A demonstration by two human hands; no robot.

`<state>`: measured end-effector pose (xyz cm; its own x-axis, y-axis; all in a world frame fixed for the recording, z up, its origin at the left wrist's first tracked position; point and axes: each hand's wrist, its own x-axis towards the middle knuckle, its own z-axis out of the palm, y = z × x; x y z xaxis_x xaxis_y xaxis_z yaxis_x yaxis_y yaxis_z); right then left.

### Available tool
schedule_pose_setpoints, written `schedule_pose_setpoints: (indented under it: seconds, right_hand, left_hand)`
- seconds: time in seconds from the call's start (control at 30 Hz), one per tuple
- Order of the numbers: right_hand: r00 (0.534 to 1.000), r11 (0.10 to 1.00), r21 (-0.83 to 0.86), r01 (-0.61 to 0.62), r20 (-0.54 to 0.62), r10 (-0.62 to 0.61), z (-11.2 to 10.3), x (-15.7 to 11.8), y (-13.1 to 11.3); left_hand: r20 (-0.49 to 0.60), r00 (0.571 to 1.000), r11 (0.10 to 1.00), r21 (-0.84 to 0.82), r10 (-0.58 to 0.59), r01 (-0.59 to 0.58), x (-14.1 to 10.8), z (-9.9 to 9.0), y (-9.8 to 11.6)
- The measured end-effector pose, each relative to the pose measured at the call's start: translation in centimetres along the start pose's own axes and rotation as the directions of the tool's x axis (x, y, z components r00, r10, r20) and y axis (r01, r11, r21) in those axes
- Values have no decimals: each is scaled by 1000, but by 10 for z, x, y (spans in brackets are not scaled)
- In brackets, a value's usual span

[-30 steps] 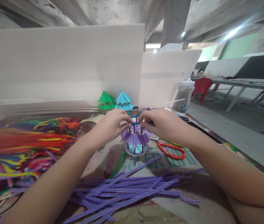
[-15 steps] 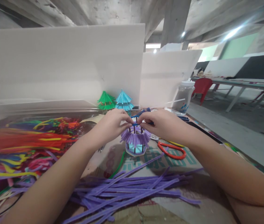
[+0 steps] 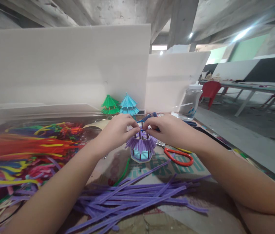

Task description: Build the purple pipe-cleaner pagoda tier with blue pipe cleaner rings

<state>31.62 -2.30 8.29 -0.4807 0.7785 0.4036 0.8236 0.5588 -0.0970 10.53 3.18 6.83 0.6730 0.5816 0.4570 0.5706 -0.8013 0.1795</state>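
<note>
A small model pavilion (image 3: 141,145) stands upright on the cardboard, with a purple pipe-cleaner roof tier, dark posts and a pale blue base. Around its top runs a blue pipe-cleaner ring (image 3: 142,130), partly covered by fingers. From the left, my left hand (image 3: 121,130) pinches this ring between thumb and fingers. My right hand (image 3: 164,127) pinches the ring's other side, its fingertips close to the left ones. Purple pipe cleaners (image 3: 137,201) lie in a loose pile in front of the pavilion. Right of it rest scissors with orange-red handles (image 3: 180,157).
Finished-looking green (image 3: 109,104) and light blue (image 3: 128,104) model pavilions stand behind my hands against a white board (image 3: 66,68). Bundles of coloured pipe cleaners (image 3: 30,146) cover the left side. A clear water bottle (image 3: 190,102) stands at the back right, near the table edge.
My left thumb has shifted slightly right along the blue ring, closer to the right fingertips. The pavilion and the things around it look the same.
</note>
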Motion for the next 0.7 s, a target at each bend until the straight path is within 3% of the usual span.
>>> schedule_pose_setpoints:
  seconds: [0.23, 0.7]
  right_hand:
    - [997, 997, 69, -30, 74, 25, -8, 0, 0]
    - [998, 998, 69, -3, 68, -2, -4, 3, 6]
  left_hand:
    - [-24, 998, 999, -1, 51, -51, 0, 4, -4]
    - [6, 1000, 999, 36, 20, -21, 0, 1, -1]
